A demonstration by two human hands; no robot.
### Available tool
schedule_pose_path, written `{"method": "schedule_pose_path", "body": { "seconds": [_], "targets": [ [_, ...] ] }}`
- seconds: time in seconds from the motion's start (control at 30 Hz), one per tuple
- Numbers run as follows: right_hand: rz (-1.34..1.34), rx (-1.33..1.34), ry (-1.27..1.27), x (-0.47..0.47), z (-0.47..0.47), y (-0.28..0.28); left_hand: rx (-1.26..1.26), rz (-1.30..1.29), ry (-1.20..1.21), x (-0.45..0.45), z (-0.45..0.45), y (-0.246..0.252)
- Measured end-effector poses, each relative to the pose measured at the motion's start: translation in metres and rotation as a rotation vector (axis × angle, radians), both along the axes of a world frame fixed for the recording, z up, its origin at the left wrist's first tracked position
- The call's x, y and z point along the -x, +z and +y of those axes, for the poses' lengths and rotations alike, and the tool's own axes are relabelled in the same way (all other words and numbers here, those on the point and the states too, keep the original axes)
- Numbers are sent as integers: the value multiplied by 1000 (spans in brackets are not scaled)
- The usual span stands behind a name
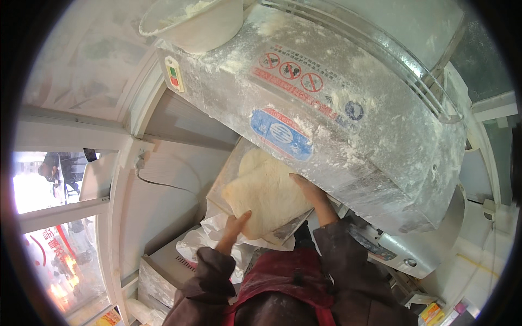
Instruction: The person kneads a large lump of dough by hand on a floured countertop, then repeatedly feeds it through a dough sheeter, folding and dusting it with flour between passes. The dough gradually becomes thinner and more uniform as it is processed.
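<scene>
A thick, pale slab of dough lies folded over at its far end on a tray-like feed board, under the edge of a flour-dusted metal dough machine. My left hand grips the near left edge of the dough, thumb on top and fingers hidden beneath. At the right edge, close against the machine housing, my right hand has its thumb over the dough; its other fingers are out of sight. White plastic sheeting hangs at the board's near side.
On top of the machine stands a white plastic bowl holding flour, near a metal rail. Its left end carries a green and red switch. A plugged-in cable runs along the left wall. A metal box sits low at left.
</scene>
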State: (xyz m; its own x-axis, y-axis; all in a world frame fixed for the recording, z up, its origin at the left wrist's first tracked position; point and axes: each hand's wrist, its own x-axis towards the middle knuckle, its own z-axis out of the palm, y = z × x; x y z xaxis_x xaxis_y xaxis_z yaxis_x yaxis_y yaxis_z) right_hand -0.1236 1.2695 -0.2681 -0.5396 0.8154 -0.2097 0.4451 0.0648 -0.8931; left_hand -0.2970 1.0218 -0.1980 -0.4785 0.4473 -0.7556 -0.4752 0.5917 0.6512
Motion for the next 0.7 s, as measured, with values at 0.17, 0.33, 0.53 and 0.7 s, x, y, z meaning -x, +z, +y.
{"method": "schedule_pose_path", "body": {
  "seconds": [0.17, 0.33, 0.53, 0.7],
  "targets": [
    [-107, 112, 173, 12, 9, 5, -151, 22, 372, -22, -9, -25],
    [-123, 74, 272, 6, 11, 44, -302, -485, 499, -3, -7, -24],
    [-11, 183, 145, 20, -15, 53, -332, 4, 252, -6, 2, -24],
    [-58, 137, 199, 37, -49, 121, -640, 34, 168, -21, -8, -6]
  ]
}}
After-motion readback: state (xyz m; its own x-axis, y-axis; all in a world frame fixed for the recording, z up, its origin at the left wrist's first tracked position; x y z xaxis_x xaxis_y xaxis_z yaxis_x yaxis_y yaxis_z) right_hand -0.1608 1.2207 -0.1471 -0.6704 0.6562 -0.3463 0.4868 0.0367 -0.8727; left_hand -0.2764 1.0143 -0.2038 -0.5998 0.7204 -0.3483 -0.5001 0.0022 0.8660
